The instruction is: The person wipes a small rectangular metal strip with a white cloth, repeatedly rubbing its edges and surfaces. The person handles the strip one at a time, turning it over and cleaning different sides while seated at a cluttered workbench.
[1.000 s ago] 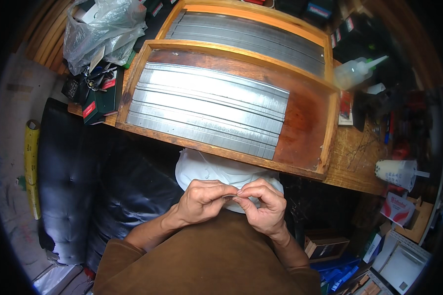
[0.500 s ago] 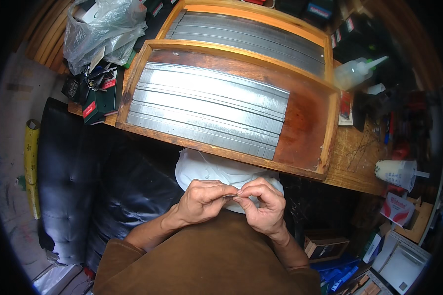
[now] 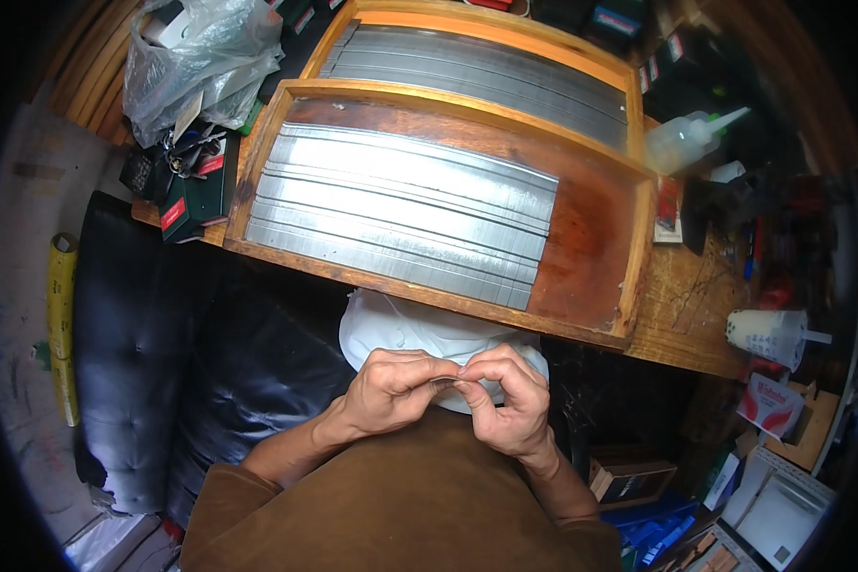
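Observation:
Close in front of my chest, both hands meet fingertip to fingertip. My left hand [image 3: 396,389] is closed in a pinch, thumb against forefinger. Opposite it, my right hand [image 3: 507,402] pinches too, its thumb and finger forming a ring. Between the fingertips a small thin strip [image 3: 446,382] shows partly; the fingers cover most of it. Beyond the hands stands a wooden tray [image 3: 591,253] at the table's near edge. Rows of flat grey metal strips [image 3: 400,205] lie packed side by side in its left and middle part. White cloth [image 3: 400,329] lies below the tray and behind my hands.
A second wooden tray [image 3: 505,36] with grey strips sits behind the first. A plastic bag [image 3: 205,67] and dark boxes [image 3: 195,200] are at left. To the right stand a squeeze bottle [image 3: 686,141] and a drink cup [image 3: 765,336]. A black padded seat [image 3: 138,353] is at left.
My right hand has shifted very slightly, its fingers nearly in the same pinch. Everything else looks the same.

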Tool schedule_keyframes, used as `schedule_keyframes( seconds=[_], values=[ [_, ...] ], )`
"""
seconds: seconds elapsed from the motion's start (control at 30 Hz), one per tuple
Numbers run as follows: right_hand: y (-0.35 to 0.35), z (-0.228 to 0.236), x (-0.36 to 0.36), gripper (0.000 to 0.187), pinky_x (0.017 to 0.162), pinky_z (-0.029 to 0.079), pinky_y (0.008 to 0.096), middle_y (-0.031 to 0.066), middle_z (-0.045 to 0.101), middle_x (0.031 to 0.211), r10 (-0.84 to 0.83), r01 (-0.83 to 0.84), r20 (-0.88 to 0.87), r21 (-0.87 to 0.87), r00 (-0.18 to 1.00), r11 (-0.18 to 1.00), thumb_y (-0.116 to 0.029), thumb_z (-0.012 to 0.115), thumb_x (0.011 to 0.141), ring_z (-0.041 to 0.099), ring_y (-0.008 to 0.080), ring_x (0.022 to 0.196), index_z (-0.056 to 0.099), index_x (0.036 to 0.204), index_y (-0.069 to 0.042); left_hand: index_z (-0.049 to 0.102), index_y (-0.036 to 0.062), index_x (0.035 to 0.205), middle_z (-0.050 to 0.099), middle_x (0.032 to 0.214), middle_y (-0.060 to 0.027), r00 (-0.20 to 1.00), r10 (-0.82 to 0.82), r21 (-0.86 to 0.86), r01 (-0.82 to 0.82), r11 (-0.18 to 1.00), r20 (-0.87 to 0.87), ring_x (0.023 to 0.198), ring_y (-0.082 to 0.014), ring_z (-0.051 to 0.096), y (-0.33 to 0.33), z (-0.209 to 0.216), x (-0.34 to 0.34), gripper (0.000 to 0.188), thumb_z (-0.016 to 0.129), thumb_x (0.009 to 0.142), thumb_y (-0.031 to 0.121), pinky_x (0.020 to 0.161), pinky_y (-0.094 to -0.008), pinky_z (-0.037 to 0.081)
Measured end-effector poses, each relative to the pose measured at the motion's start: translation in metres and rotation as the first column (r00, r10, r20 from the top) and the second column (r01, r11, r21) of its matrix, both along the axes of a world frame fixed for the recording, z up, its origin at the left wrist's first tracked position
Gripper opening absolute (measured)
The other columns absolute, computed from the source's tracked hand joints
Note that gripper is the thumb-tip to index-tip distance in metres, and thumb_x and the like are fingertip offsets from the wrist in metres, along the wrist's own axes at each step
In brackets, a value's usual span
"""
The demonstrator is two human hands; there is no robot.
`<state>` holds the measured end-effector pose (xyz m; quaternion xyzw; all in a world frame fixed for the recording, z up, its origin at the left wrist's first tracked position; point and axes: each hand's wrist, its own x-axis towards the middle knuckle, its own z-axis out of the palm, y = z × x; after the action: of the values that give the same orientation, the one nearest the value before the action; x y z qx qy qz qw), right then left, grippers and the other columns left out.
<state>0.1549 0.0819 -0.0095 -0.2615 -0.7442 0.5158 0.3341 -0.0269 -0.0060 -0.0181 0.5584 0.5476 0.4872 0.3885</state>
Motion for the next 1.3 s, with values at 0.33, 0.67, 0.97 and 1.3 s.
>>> schedule_keyframes(
  seconds=[0.33, 0.67, 0.97, 1.3],
  values=[
    [0.003, 0.006, 0.008, 0.013, 0.070, 0.055, 0.0286, 0.0126, 0.070, 0.090, -0.058, 0.058, -0.005, 0.007, 0.998, 0.998, 0.008, 0.076, 0.085, 0.068, 0.0187, 0.078, 0.067, 0.093, 0.002, 0.077, -0.0038, 0.107, 0.079, 0.091, -0.0163, 1.000, -0.007, -0.004, 0.007, 1.000, 0.024, 0.076, -0.0247, 0.078, 0.001, -0.006, 0.006, 0.026, 0.075, 0.082, -0.011, 0.068, -0.0300, 0.060],
    [0.134, 0.068, 0.156, 0.007, 0.070, 0.051, 0.0237, 0.0069, 0.067, 0.088, -0.792, 0.770, -0.125, -0.183, 0.598, 0.611, -0.004, 0.066, 0.100, 0.062, 0.0115, 0.076, 0.068, 0.102, 0.002, 0.077, -0.0027, 0.107, 0.080, 0.093, -0.0155, 1.000, -0.016, -0.022, 0.016, 1.000, 0.013, 0.078, -0.0237, 0.078, -0.001, -0.006, 0.006, 0.025, 0.074, 0.083, -0.011, 0.070, -0.0298, 0.060],
    [0.037, 0.055, 0.056, 0.012, 0.068, 0.056, 0.0284, 0.0110, 0.074, 0.083, -0.213, 0.211, 0.150, 0.029, 0.965, 0.977, 0.011, 0.076, 0.080, 0.072, 0.0179, 0.076, 0.073, 0.086, 0.001, 0.078, -0.0020, 0.106, 0.080, 0.094, -0.0153, 1.000, 0.004, -0.070, -0.003, 0.998, 0.017, 0.081, -0.0247, 0.079, -0.001, -0.002, 0.008, 0.022, 0.076, 0.085, -0.008, 0.072, -0.0299, 0.061],
    [0.003, 0.015, 0.008, 0.016, 0.069, 0.058, 0.0307, 0.0138, 0.074, 0.090, -0.056, 0.060, 0.065, -0.053, 0.996, 0.997, 0.007, 0.081, 0.083, 0.073, 0.0224, 0.078, 0.075, 0.096, 0.002, 0.077, -0.0034, 0.106, 0.079, 0.088, -0.0164, 0.999, 0.002, -0.119, 0.003, 0.993, 0.042, 0.076, -0.0246, 0.078, 0.004, 0.012, 0.011, 0.016, 0.077, 0.090, -0.001, 0.068, -0.0299, 0.060]
  ],
)
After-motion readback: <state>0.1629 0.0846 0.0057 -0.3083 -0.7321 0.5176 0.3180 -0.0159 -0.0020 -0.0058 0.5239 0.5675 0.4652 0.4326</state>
